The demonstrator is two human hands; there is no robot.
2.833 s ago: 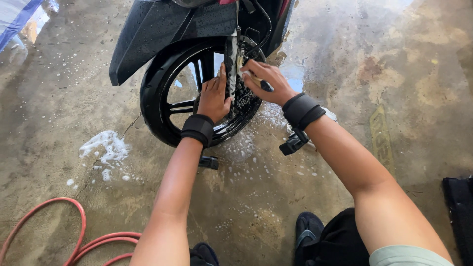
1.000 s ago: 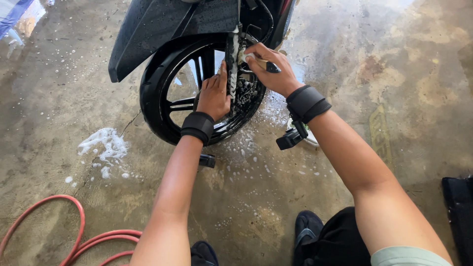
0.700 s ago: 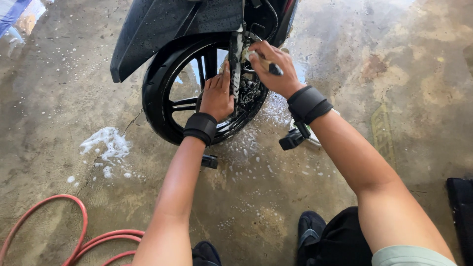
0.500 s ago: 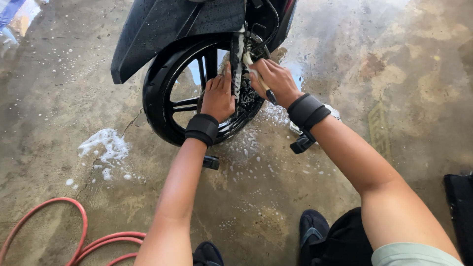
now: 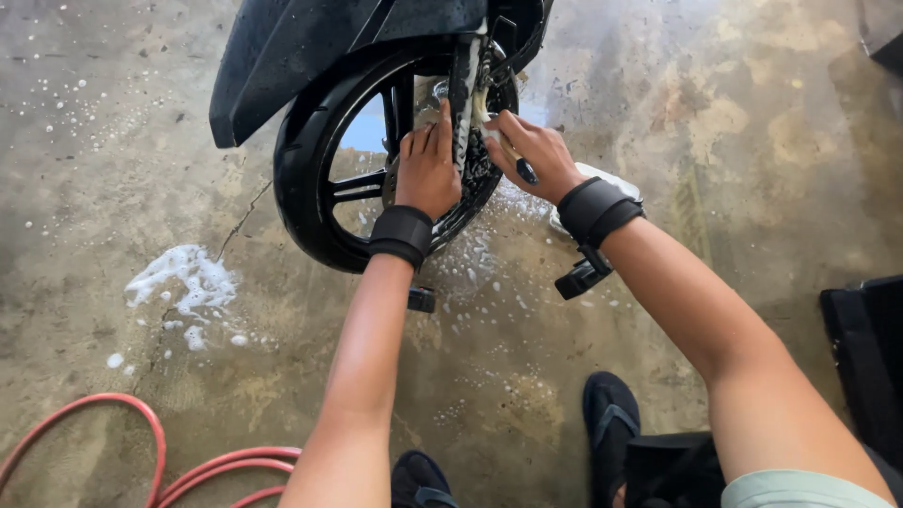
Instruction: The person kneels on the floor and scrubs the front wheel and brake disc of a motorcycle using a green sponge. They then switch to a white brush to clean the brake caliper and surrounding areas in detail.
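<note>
A black motorcycle wheel (image 5: 306, 179) with dark spokes stands under a black fender (image 5: 282, 56) at the top of the head view. My left hand (image 5: 428, 169) lies flat against the wheel's hub area, fingers together and pointing up. My right hand (image 5: 531, 150) is closed around a small brush with a dark handle (image 5: 520, 166), its soapy head pressed against the fork leg (image 5: 461, 85) beside the wheel. Both wrists wear black straps.
Wet concrete floor with a patch of white foam (image 5: 183, 282) left of the wheel and suds below it. A red hose (image 5: 141, 452) curls at the bottom left. My dark shoes (image 5: 611, 414) are at the bottom. A black object (image 5: 870, 348) sits at the right edge.
My right hand has shifted the brush up and down along the fork by small amounts. My left hand has stayed on the wheel.
</note>
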